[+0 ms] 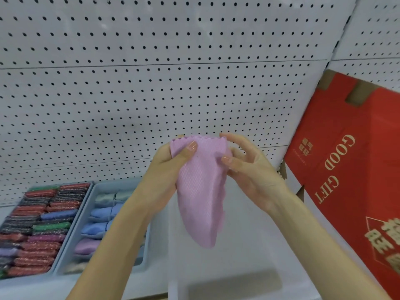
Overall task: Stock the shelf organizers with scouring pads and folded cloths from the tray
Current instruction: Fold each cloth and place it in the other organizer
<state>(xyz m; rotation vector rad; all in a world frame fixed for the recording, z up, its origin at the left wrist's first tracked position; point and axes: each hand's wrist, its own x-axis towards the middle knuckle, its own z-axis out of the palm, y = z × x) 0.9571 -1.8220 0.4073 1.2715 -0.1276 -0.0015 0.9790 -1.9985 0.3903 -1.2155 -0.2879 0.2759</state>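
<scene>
A pink cloth [200,191] held up before the pegboard [151,83]
fingers of the left hand [168,172] pinch one top corner; those of the right hand [251,169] pinch the other

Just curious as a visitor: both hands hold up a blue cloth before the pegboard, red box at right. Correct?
Not quite: the head view shows the cloth is pink, not blue. The left hand and right hand do hold it before the pegboard, red box at right.
</scene>
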